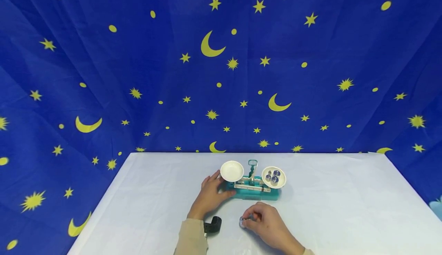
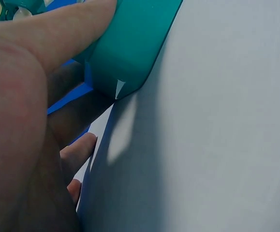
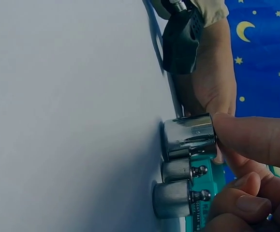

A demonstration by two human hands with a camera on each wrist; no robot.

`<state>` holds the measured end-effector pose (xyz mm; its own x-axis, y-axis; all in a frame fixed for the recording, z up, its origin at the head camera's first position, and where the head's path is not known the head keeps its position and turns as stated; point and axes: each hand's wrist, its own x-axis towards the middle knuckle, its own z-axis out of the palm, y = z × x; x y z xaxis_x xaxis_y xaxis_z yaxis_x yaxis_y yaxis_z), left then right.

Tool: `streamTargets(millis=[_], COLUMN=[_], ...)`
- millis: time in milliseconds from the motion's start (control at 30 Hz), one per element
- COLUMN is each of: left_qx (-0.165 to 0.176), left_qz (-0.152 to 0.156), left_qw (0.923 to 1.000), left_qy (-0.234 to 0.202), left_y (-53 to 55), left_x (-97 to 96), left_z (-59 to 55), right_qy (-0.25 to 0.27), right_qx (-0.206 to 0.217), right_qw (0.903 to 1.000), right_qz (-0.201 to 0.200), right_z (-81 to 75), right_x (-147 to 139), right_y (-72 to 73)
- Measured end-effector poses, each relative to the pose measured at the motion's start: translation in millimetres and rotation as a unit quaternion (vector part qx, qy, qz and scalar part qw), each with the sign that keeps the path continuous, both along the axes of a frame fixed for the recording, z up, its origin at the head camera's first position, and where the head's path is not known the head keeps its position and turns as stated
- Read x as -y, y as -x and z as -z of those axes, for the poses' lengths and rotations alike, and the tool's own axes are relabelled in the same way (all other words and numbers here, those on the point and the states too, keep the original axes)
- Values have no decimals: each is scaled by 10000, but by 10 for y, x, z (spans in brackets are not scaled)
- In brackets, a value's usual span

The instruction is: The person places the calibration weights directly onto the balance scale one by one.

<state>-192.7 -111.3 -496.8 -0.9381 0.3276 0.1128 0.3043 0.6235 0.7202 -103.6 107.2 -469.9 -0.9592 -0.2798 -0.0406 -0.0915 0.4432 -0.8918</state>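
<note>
Left hand (image 1: 209, 195) on a balance scale (image 1: 254, 195); right hand (image 1: 268, 224) on a large weight (image 3: 188, 137).

The scale stands on the white surface (image 1: 331, 212); the left hand grips the left end of its base, thumb in front, fingers behind; the right hand, fingers curled, pinches the top of the large weight; two smaller weights (image 3: 171, 199) stand just beside it and could topple if it swings sideways; polished metal might slip from a shallow pinch; a tug by the left hand could rock the right pan (image 1: 281, 181) and roll out its weights (image 1: 274, 179).
</note>
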Motion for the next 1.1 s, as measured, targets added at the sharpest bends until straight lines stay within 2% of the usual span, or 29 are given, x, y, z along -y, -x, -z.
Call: streamTargets(millis=[267,733,1100], left_qx=[26,-105,-1], left_qz=[-18,44,23], left_qw=[10000,9999,10000], left_qy=[-51,12,14], left_y=[-32,-10,-19], left_x=[10,-1,-5], left_z=[-35,-26,-36], right_qy=[42,122,48], right_qx=[18,-102,-174], right_qw=[10000,9999,9996], right_qz=[-15,39,211], right_z=[-22,-114,-206], right_x=[-9,-10,-1], right_y=[4,-9,6])
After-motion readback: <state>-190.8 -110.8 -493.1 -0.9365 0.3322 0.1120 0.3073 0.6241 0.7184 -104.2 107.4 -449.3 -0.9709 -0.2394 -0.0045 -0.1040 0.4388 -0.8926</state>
